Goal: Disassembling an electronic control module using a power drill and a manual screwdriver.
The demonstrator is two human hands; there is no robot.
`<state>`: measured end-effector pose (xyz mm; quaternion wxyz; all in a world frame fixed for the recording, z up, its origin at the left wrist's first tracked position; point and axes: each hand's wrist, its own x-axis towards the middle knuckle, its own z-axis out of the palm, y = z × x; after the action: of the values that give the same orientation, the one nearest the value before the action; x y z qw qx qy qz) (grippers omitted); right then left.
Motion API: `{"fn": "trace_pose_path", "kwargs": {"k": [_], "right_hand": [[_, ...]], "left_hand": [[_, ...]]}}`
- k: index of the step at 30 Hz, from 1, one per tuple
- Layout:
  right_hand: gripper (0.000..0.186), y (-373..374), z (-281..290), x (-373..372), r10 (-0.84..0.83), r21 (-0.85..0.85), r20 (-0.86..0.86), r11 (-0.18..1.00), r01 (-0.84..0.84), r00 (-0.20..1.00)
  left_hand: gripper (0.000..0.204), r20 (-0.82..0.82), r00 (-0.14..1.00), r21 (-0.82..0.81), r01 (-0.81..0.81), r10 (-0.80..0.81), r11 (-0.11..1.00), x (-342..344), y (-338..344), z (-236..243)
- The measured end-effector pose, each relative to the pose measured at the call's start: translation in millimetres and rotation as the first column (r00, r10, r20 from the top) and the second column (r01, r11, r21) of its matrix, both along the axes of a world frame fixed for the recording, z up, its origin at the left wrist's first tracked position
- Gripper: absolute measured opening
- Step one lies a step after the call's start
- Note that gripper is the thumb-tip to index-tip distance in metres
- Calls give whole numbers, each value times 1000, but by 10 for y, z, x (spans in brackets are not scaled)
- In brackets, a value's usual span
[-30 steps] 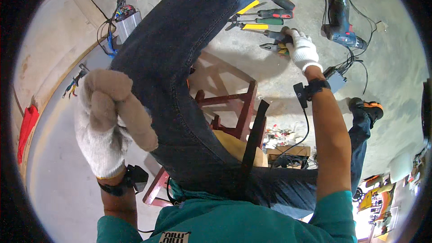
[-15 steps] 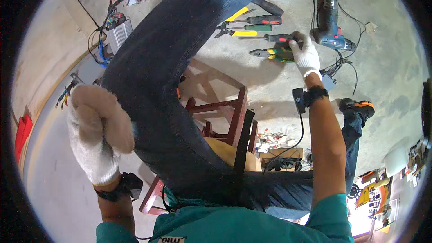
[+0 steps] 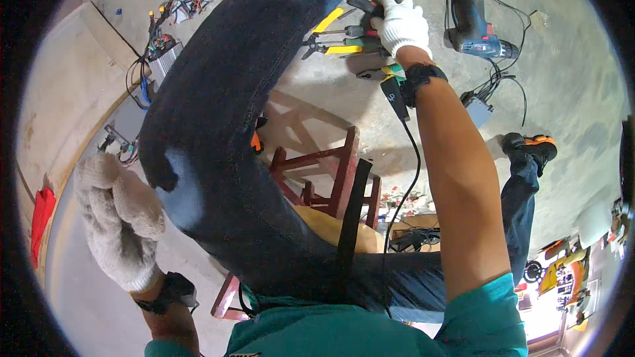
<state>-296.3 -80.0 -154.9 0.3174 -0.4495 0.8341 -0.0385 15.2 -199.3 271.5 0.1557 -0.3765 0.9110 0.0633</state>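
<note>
My right hand, in a white knit glove, is over a row of hand tools on the concrete floor. Its fingers are curled on a dark-handled tool, the rest of which the glove hides. Beside it lie a yellow-handled cutting tool, a screwdriver with a black and red handle, a green handle and green-and-yellow pliers, partly behind my wrist. My left hand, also gloved, hangs beside my bent knee. Its fingers are folded together, with nothing visible in them.
A corded power drill lies right of the tools, its cables near a grey box. A dark red wooden stool stands below my legs. At the far left are a finned metal box with wires and a red cloth.
My right hand has moved up and left across the tools. The screwdriver it was touching no longer shows at its former spot. My left hand has dropped slightly left; the view has shifted.
</note>
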Motion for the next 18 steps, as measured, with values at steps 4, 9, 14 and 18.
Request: {"fn": "trace_pose_path", "kwargs": {"k": [4, 9, 14, 18], "right_hand": [[35, 215, -19, -102, 73, 81, -47, 994, -69, 996], [40, 783, 188, -347, 35, 100, 49, 994, -39, 998], [46, 1038, 237, -442, -25, 103, 88, 995, 16, 996], [47, 1261, 351, -479, -70, 17, 115, 997, 69, 991]], "left_hand": [[62, -254, 883, 192, -354, 395, 915, -168, 152, -106], [50, -299, 217, 850, -383, 929, 363, -314, 166, -147], [52, -255, 228, 839, -431, 940, 332, -443, 191, -114], [44, -277, 296, 833, -400, 914, 382, -606, 277, -151]]}}
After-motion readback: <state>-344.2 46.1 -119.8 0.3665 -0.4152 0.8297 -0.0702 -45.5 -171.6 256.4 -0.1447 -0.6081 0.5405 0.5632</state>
